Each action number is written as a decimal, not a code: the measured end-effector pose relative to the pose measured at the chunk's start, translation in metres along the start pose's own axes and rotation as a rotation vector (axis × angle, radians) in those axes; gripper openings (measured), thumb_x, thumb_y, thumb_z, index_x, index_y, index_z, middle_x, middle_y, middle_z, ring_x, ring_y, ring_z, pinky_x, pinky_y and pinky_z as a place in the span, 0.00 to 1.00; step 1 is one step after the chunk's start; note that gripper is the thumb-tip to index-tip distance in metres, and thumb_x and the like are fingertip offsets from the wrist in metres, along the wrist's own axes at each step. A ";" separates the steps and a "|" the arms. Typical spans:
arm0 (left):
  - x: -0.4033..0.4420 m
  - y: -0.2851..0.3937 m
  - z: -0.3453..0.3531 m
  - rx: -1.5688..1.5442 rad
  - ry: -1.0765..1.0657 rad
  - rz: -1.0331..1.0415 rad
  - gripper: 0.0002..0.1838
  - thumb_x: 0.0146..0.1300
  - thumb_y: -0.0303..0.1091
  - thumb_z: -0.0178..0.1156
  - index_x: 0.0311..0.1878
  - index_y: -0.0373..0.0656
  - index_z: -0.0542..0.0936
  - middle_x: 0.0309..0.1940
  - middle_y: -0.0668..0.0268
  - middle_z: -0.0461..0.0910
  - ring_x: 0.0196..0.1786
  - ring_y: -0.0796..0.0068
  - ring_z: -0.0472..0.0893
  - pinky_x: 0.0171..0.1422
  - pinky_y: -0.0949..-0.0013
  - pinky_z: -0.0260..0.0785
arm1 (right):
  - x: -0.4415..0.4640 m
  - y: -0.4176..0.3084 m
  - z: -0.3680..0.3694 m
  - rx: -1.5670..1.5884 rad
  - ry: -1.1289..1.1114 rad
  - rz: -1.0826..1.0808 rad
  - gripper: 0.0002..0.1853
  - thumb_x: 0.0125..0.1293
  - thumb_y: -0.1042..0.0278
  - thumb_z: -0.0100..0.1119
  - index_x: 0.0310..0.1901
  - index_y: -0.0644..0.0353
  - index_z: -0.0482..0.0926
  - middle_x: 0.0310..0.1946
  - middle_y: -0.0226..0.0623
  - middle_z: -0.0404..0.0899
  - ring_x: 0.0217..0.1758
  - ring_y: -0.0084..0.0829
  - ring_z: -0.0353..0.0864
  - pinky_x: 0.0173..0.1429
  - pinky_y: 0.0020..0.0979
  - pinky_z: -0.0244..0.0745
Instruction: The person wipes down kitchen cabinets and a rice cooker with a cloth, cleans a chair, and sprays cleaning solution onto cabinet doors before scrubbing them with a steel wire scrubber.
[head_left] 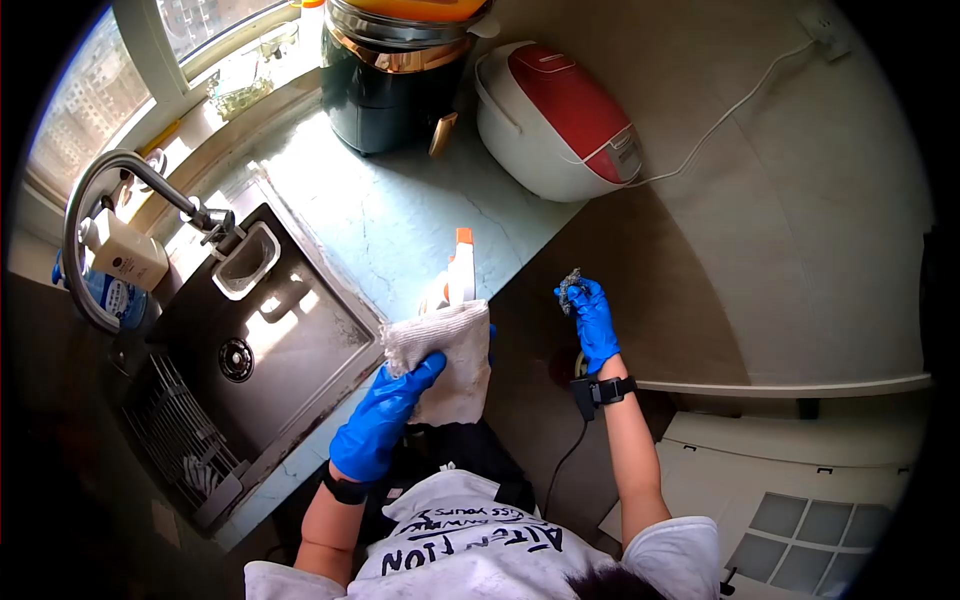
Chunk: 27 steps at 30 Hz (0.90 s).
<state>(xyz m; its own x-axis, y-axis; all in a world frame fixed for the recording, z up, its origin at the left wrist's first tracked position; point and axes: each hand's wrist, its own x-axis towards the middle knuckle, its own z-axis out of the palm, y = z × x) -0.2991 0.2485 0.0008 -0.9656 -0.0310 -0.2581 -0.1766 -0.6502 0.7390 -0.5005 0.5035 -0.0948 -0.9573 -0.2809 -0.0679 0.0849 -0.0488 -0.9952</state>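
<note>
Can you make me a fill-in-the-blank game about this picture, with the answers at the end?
1. The left hand wears a glove that is coloured ____.
2. The grey scourer is in the person's ____.
3. The spray bottle by the whitish cloth has a tip coloured ____.
4. The sink is on the person's ____ side.

Missing words: blue; right hand; orange; left.
</note>
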 end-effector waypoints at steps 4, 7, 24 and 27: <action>0.065 -0.080 0.051 -0.171 0.099 0.165 0.23 0.60 0.39 0.49 0.56 0.38 0.61 0.50 0.66 0.66 0.52 0.78 0.64 0.57 0.75 0.54 | -0.003 -0.039 -0.050 0.241 0.033 -0.024 0.12 0.58 0.66 0.51 0.43 0.60 0.69 0.38 0.36 0.73 0.43 0.32 0.73 0.50 0.31 0.69; 0.132 -0.121 0.074 -0.145 0.270 0.355 0.22 0.61 0.40 0.46 0.55 0.37 0.62 0.49 0.64 0.66 0.49 0.77 0.66 0.55 0.75 0.56 | 0.026 -0.064 -0.065 0.528 0.022 -0.097 0.16 0.59 0.67 0.47 0.49 0.61 0.66 0.45 0.41 0.70 0.49 0.37 0.70 0.52 0.32 0.68; 0.406 -0.015 0.061 -0.361 0.974 0.945 0.19 0.58 0.49 0.48 0.35 0.40 0.71 0.19 0.68 0.68 0.18 0.78 0.67 0.20 0.73 0.57 | 0.240 -0.099 -0.009 -0.015 -0.164 -0.670 0.17 0.63 0.62 0.37 0.50 0.62 0.64 0.46 0.42 0.69 0.45 0.37 0.72 0.45 0.29 0.70; 0.432 0.008 0.064 0.594 1.122 1.184 0.18 0.57 0.39 0.49 0.46 0.36 0.67 0.40 0.58 0.72 0.42 0.62 0.71 0.46 0.64 0.60 | 0.238 -0.099 -0.007 0.043 -0.091 -0.690 0.20 0.62 0.57 0.38 0.50 0.61 0.65 0.45 0.42 0.69 0.45 0.37 0.72 0.45 0.28 0.70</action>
<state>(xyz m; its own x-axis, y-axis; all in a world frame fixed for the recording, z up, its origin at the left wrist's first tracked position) -0.7298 0.2785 -0.0652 -0.0673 -0.8817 0.4669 0.1819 0.4493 0.8747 -0.7385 0.4485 -0.0133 -0.7693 -0.2514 0.5873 -0.5221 -0.2825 -0.8048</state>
